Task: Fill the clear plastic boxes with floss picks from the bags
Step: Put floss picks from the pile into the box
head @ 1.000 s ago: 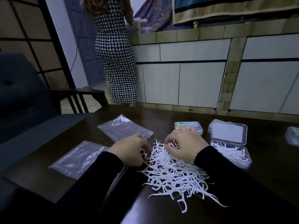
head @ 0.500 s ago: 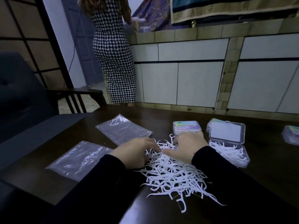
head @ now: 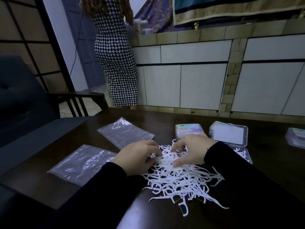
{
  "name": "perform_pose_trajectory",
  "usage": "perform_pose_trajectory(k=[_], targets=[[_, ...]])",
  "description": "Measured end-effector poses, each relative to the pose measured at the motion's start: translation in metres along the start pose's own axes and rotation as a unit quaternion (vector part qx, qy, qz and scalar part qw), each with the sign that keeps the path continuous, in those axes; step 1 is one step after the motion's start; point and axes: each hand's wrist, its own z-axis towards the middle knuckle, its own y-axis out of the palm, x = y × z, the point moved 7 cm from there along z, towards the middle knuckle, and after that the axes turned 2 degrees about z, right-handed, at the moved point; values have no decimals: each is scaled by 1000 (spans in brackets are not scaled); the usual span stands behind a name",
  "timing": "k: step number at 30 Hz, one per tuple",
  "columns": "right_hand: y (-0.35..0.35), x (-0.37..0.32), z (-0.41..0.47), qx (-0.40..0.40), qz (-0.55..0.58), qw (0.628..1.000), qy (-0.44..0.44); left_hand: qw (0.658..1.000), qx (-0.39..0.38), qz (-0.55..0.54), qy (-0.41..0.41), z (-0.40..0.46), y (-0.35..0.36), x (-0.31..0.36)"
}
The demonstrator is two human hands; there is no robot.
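Resting on the far edge of a loose heap of white plastic floss picks (head: pixel 179 177), both hands are seen with fingers bent down into it. A few picks are pinched by the curled left hand (head: pixel 137 157); whether anything is held by the spread right hand (head: pixel 192 151) cannot be told. Just right of the heap, an open clear plastic box (head: pixel 231 138) is partly filled with picks. A closed clear box with a colourful label (head: pixel 189 130) is placed behind the hands. Two flat clear plastic bags (head: pixel 82 163) are laid to the left on the dark wooden table (head: pixel 272 162).
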Motion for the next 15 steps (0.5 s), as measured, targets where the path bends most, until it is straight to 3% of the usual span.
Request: perform_pose_trajectory(k=[9, 15], targets=[[-3, -4, 0, 61, -52, 997, -10, 990, 119, 47, 53, -2, -7, 5], [-7, -4, -3, 120, -34, 992, -26, 975, 216, 57, 13, -1, -21, 0]])
